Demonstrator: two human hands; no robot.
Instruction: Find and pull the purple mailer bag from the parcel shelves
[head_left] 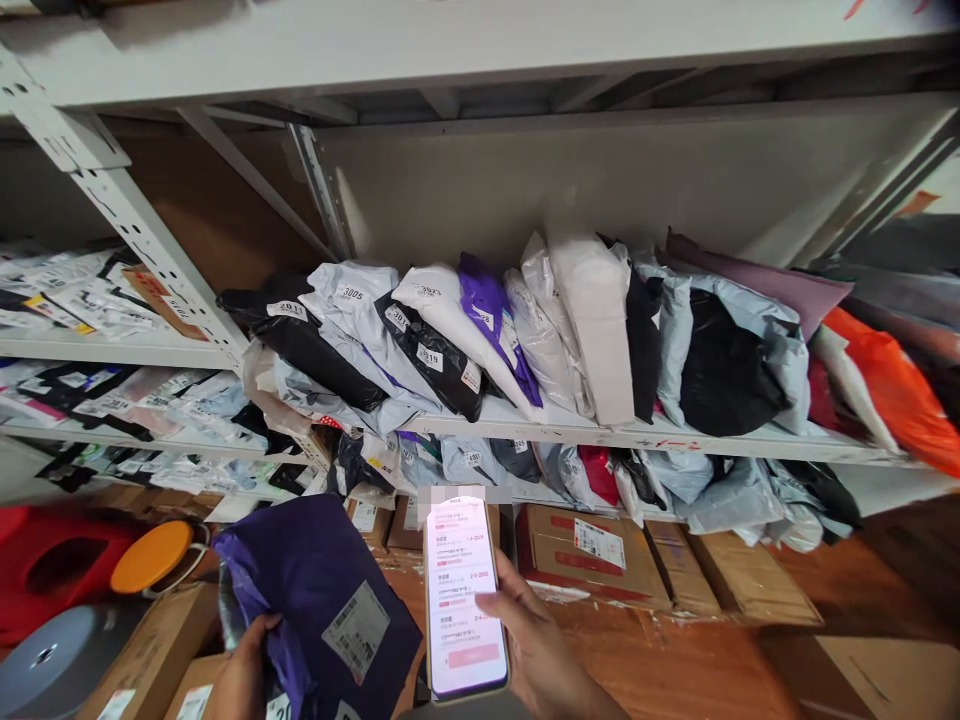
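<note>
My left hand [246, 668] is closed on the gathered edge of a dark purple plastic mailer bag [300, 555], which bears a white shipping label [358, 632]. Part of a lighter package shows behind the mailer's left edge. In my right hand [534, 640] is a smartphone [455, 560] held upright, its lit screen showing a list with pink text and a pink button at the bottom. My right thumb rests on the screen's right side. The fingers behind the phone are hidden.
A white metal shelf [592, 432] ahead carries several plastic parcels, among them a black one [319, 345] and an orange one [896, 385]. Cardboard boxes [555, 535] stand on the floor beneath. A perforated post [142, 240] rises at left, near a yellow-orange round lid [151, 557].
</note>
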